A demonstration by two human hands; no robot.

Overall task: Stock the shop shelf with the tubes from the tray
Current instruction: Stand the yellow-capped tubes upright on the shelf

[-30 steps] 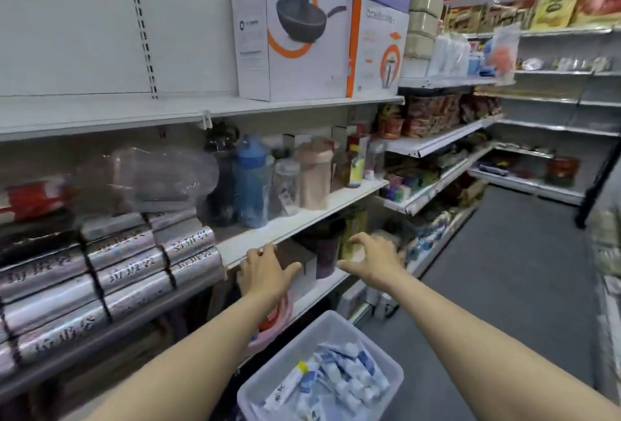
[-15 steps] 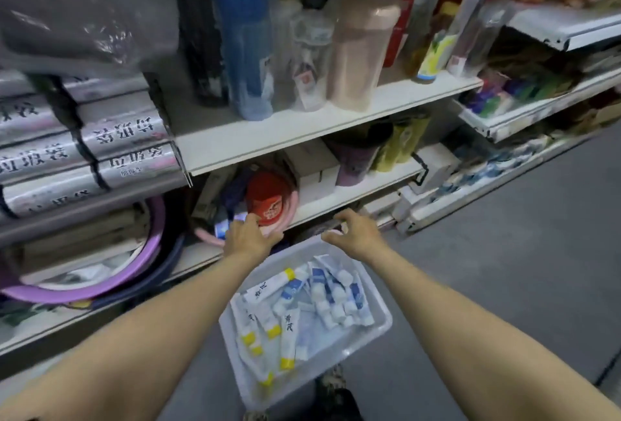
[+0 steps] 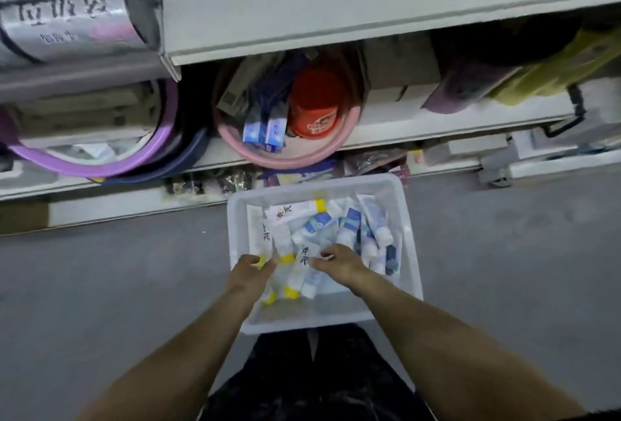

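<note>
Tray (image 3: 235,219) sits on the grey floor (image 3: 117,286), just in front of the bottom shelf (image 3: 386,124), with its far edge near the shelf base. The tubes (image 3: 295,214) are all in the tray in a loose pile: white ones with yellow caps toward the left and near side, blue-and-white ones toward the right wall.

Both hands are inside the tray at its near edge.
- Left hand (image 3: 250,274): near-left corner, thumb and fingers curled, pinching the yellow end of a left-side tube (image 3: 264,237).
- Right hand (image 3: 339,264): middle of the near edge, fingers bent down onto the pile and touching tubes. Can't tell if it actually grips one.

Hands are close to each other but not touching.

On the shelf, right behind the tray, there's a pink basin (image 3: 279,156) hanging over the front edge. It holds a red tub (image 3: 314,108) and two blue-white boxes (image 3: 265,131). A purple basin (image 3: 90,166) is to its left, also at the front edge. Silver rolls (image 3: 67,20) are on the upper shelf, left end.

Dark trousers (image 3: 312,380) show at the bottom of the frame, touching the tray's near edge.
</note>
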